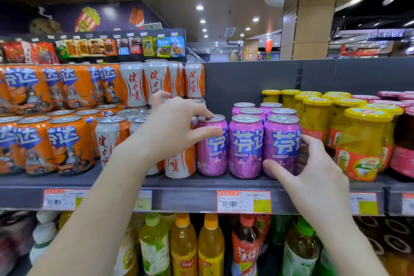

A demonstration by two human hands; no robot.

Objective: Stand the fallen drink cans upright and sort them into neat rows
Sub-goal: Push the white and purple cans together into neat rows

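From the head camera, a grey store shelf (224, 182) carries the drinks. At its middle stand purple cans (245, 148) upright in three files running front to back, the front row of three flush with the shelf edge. To their right stand glass jars of yellow fruit (363, 143) with yellow lids, each filled with pale fruit pieces, and beyond them red-filled jars with pink lids (403, 141). To the left are white-and-orange cans (179, 163) and orange cans (69, 145), upright and stacked in two tiers.

The left hand (172, 127) grips the front-left purple can (211, 145): the forefinger lies across its lid, the thumb presses its front face, and the other fingers curl behind it out of sight. The right hand (313, 170) clasps the front-right purple can (282, 145) low down, the thumb across its lower front and the fingers around its right side, squeezed between can and fruit jar. The middle front can stands between the two, touching both neighbours.

Price tags (244, 201) run along the shelf lip. Below it stand bottled drinks (183, 244) in yellow, orange and green. Snack packets (121, 47) hang above the orange cans.
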